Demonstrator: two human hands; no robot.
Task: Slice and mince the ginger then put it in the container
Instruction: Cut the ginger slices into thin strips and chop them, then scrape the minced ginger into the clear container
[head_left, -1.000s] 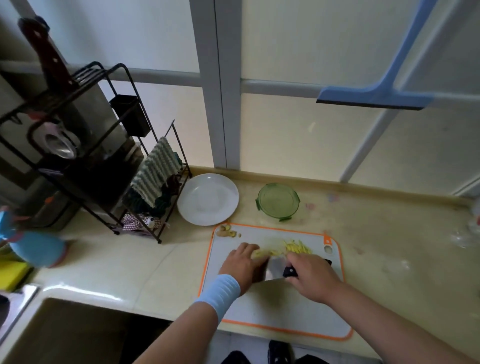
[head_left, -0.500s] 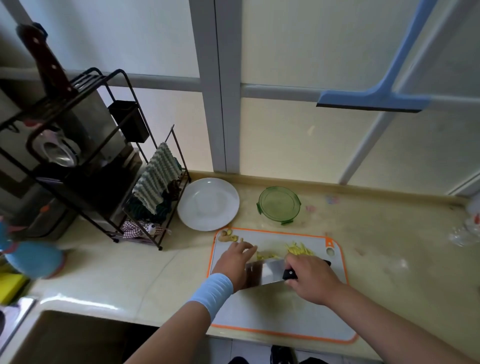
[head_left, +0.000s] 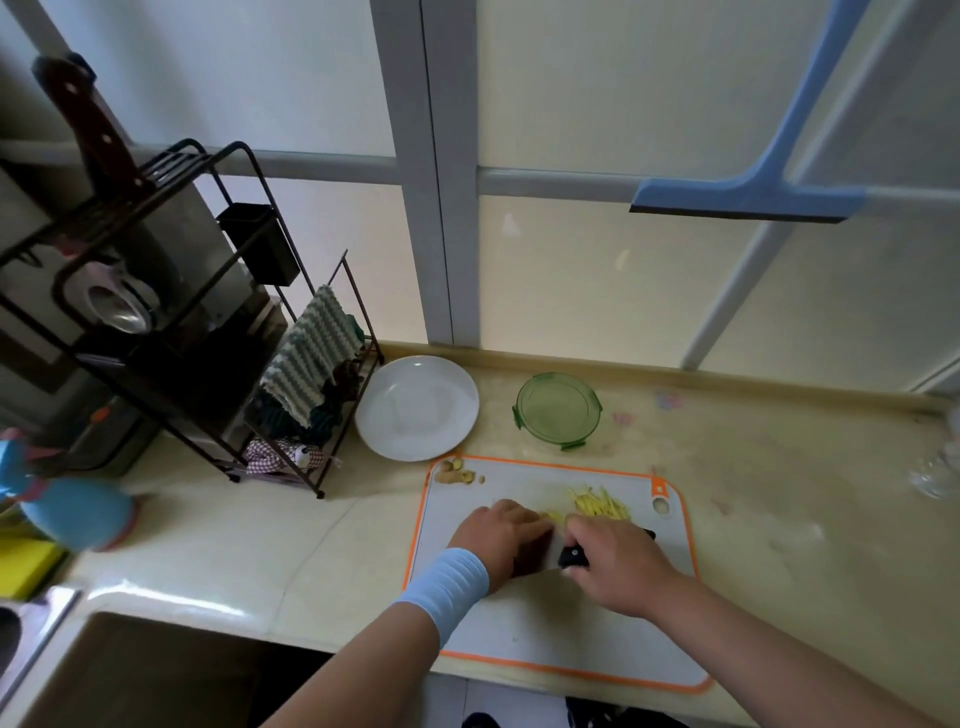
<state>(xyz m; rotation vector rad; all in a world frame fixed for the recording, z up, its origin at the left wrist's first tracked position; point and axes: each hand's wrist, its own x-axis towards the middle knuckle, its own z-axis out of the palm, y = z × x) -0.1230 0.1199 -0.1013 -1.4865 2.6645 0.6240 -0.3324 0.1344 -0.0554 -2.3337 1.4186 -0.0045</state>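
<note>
Just beyond right grip, ginger strips

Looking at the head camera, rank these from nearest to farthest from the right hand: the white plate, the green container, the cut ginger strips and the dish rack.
1. Cut ginger strips, on the board just beyond the right hand, which grips the knife.
2. Green container, on the counter behind the board.
3. White plate, back left.
4. Dish rack, far left.

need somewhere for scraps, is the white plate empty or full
Empty: the plate shows only its bare white surface, with nothing lying on it.
</note>
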